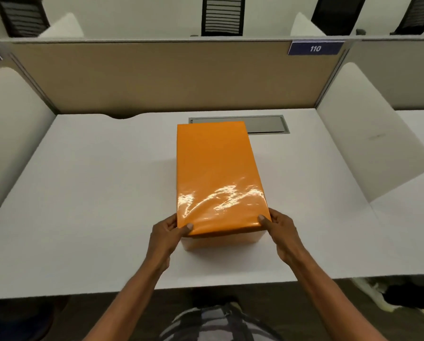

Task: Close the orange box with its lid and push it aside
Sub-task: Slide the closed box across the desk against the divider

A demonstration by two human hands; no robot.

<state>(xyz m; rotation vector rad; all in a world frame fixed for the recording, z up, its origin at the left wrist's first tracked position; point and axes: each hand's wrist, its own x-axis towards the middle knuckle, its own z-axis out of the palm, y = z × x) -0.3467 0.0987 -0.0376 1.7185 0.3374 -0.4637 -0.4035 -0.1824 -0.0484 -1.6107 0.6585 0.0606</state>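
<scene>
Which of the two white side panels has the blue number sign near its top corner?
The right side panel: the blue sign reading 110 sits on the back partition just above it. The left side panel has no readable number near it.

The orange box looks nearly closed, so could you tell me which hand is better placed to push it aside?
Probably the left hand: it grips the orange box's near-left corner, and more bare desk lies on that side. The right hand holds the opposite corner.

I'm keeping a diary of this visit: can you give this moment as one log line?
lid: on orange box | left hand: holds near left corner | right hand: holds near right corner | box: on white desk, not yet pushed aside
</scene>
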